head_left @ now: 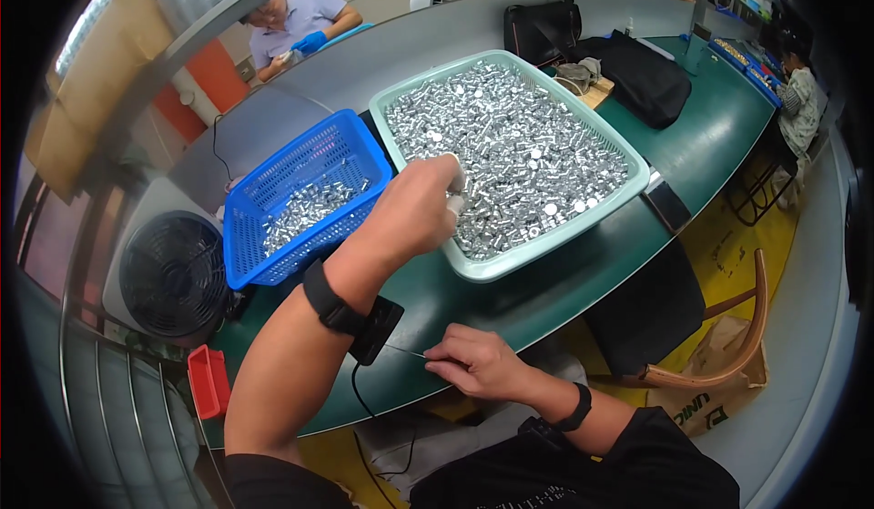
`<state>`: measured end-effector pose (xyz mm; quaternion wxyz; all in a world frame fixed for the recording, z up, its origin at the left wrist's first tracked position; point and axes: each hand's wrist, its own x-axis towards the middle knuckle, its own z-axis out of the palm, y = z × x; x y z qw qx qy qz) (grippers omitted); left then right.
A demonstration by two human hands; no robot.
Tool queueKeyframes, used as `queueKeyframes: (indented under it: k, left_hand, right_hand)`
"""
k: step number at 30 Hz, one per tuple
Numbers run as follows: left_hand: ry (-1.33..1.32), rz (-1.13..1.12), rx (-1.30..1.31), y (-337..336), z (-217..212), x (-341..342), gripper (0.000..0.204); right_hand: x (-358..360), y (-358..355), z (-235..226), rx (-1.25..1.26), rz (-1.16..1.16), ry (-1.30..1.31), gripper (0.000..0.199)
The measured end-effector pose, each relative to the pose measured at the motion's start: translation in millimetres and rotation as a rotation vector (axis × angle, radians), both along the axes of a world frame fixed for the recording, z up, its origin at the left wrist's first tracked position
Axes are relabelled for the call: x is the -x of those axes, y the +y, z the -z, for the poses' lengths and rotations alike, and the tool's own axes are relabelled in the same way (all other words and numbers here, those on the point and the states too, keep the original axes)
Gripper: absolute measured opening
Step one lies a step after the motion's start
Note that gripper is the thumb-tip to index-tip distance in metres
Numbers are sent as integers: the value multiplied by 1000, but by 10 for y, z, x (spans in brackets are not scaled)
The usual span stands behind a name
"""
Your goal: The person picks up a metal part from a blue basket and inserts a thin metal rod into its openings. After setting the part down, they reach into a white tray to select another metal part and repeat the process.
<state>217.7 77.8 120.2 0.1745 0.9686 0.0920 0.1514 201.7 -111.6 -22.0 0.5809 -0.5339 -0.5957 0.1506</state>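
Note:
My left hand [414, 208] hangs over the near left side of a pale green tray [496, 270], its fingers curled together. White coverings show on some of its fingertips; whatever lies between them is hidden. Heaped in the tray are many small silver metal cylinders [510, 154], a few showing round flat ends. Nearer to me, above the table's front edge, my right hand [478, 363] pinches a thin metal rod [408, 352] that points left. A blue perforated basket [238, 247], left of the tray, holds a smaller pile of similar silver parts [314, 213].
A green table [537, 295] curves away to the right. On it are a phone-like dark slab [669, 204], a black bag [642, 81] and a small red bin [208, 381]. A fan [175, 272] stands left, a wooden-armed chair [719, 372] right. Another person [305, 22] sits beyond the partition.

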Motion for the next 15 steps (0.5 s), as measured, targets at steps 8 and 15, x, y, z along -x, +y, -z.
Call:
queueKeyframes:
  k: [8, 15]
  left_hand:
    - [-424, -244, 1210, -281, 135, 1568, 22]
    - [-848, -165, 1821, -475, 1139, 2246, 23]
  right_hand:
    - [-44, -31, -83, 192, -5, 176, 12]
    - [81, -38, -271, 262, -83, 458, 12]
